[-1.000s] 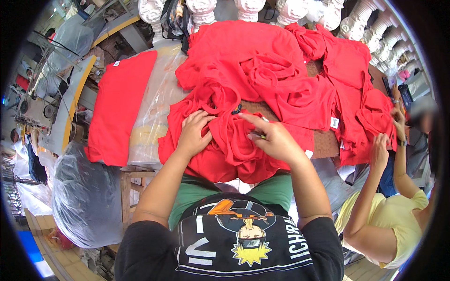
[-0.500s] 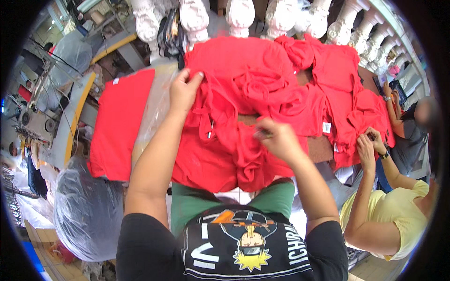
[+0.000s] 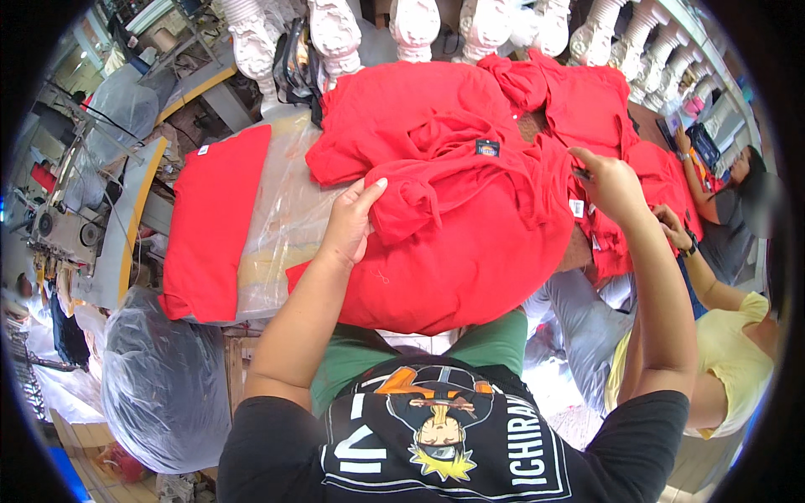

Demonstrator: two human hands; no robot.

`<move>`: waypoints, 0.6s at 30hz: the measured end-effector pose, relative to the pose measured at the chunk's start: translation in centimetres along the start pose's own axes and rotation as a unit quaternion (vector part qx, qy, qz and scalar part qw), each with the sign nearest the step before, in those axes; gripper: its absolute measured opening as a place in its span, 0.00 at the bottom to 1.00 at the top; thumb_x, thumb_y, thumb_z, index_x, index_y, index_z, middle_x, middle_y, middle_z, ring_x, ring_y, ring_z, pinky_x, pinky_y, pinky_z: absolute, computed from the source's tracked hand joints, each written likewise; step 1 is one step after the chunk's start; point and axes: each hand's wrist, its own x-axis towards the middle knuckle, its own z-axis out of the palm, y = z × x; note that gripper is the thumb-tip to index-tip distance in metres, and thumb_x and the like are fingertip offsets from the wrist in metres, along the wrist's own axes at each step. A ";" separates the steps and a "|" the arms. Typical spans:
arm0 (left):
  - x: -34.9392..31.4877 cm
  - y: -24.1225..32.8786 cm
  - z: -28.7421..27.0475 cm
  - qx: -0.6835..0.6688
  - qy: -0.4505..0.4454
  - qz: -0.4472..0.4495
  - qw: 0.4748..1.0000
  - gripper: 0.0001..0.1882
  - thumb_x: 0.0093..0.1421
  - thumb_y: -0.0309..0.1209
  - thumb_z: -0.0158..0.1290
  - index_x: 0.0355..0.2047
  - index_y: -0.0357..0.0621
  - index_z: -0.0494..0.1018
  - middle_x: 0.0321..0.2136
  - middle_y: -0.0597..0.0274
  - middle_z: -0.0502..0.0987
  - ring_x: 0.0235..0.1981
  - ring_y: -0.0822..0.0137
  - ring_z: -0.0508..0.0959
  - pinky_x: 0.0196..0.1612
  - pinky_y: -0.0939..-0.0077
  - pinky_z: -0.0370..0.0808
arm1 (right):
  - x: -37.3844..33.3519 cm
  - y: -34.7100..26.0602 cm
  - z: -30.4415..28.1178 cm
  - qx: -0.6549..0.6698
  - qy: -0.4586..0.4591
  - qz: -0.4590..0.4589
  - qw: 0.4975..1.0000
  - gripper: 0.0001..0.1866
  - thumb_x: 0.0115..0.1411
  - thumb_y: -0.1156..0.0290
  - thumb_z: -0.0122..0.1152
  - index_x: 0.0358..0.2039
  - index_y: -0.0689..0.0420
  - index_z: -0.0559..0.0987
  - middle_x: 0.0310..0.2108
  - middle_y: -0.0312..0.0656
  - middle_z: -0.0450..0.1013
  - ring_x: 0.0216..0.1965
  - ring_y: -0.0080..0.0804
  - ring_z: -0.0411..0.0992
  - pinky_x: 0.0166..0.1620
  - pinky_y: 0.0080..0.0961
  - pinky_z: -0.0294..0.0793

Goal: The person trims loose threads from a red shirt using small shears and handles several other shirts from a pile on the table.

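A red shirt (image 3: 453, 268) with a small dark neck label lies spread in front of me on the table. My left hand (image 3: 356, 220) pinches its left edge, thumb on top, beside a bunched fold of cloth. At the shirt's right edge my right hand (image 3: 616, 189) is closed around a small dark tool (image 3: 580, 173), mostly hidden by the fingers. The index finger reaches toward the cloth; whether it also grips the shirt I cannot tell. Behind lies a heap of red garments (image 3: 411, 92).
On the left, folded red garments (image 3: 214, 226) lie beside clear plastic sheeting (image 3: 285, 201). A stuffed plastic bag (image 3: 163, 386) stands lower left. White balusters (image 3: 415, 29) line the back. At right, a co-worker's hand (image 3: 671, 225) is near more red garments (image 3: 591, 105).
The shirt has been turned and spread; its neck label now shows. My right hand has moved right and away from me, while my left hand has come slightly nearer.
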 end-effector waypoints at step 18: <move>-1.2 -3.9 -1.7 -0.029 0.051 0.025 0.998 0.16 0.60 0.23 0.48 0.49 0.35 0.71 0.46 0.58 0.76 0.47 0.69 0.75 0.54 0.73 0.68 | -3.4 -4.1 7.9 0.511 0.078 0.189 0.835 0.12 0.62 0.76 0.53 0.45 0.56 0.79 0.24 0.35 0.73 0.26 0.16 0.71 0.26 0.19 0.70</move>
